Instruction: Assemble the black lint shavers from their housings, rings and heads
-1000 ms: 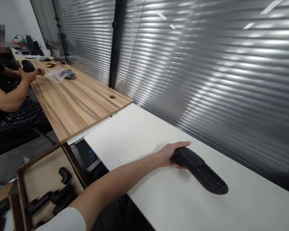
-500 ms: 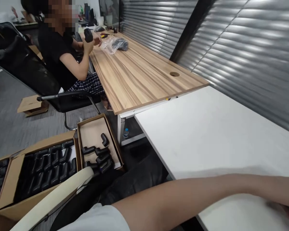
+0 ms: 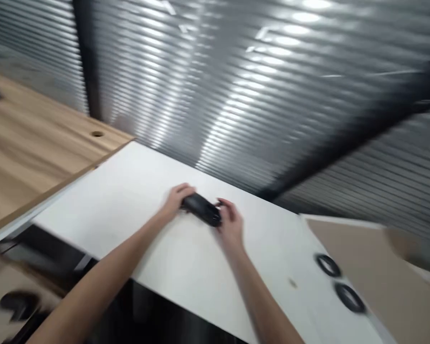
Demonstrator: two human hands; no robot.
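Observation:
A long black plastic part (image 3: 202, 210) lies on the white table (image 3: 129, 200), near its far edge. My left hand (image 3: 175, 200) is closed round its left end. At the part's right end is my right hand (image 3: 229, 222), fingers curled onto it. The whole view is smeared by motion, so finer detail of the part is lost.
Two black rings (image 3: 338, 282) lie on the table at the right, beside a cardboard sheet (image 3: 380, 267). A wooden desk (image 3: 28, 148) with a cable hole adjoins on the left. Grey blinds (image 3: 258, 95) run close behind. A box with black parts (image 3: 14, 306) sits low left.
The view swung left toward the boxes and a seated person, then back to the table. My right hand has come in and now grips the part's other end.

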